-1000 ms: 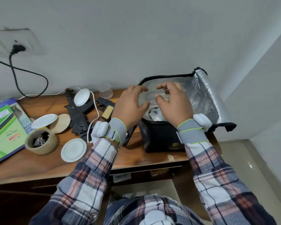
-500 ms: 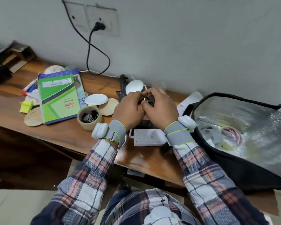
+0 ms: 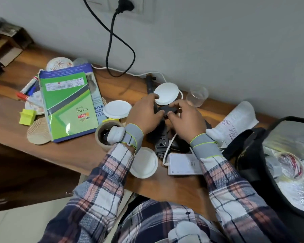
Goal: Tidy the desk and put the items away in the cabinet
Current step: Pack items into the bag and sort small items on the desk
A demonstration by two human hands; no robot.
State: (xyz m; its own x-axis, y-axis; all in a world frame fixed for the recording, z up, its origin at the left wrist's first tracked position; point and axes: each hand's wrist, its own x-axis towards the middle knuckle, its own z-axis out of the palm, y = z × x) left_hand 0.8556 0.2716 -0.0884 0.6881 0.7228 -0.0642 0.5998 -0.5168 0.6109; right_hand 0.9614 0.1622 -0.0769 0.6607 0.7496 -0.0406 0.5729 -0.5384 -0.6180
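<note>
On the green pad [image 3: 68, 106], at nine o'clock from the hands, we read "Slip Pad" printed upside down; its barcode label is too small to read. The blue book [image 3: 94, 95] under it shows only fragments, among them "EXPE". A leaflet [image 3: 239, 120] at three o'clock carries fine print we cannot make out, and the mark on the white box [image 3: 182, 163] at five o'clock is too small to tell.

Our left hand [image 3: 146, 114] curls thumb and fingers round the left end of a small flat black object [image 3: 167, 109]. Our right hand [image 3: 186, 120] pinches the right end with bent fingers. The object is held just above the wooden desk [image 3: 77, 151], over a black power strip [image 3: 161, 142], at six o'clock from a round white lid [image 3: 167, 93]. A tape roll [image 3: 102, 135] sits at seven o'clock of the left hand. An open foil-lined bag [image 3: 249, 163] stands at four o'clock.
</note>
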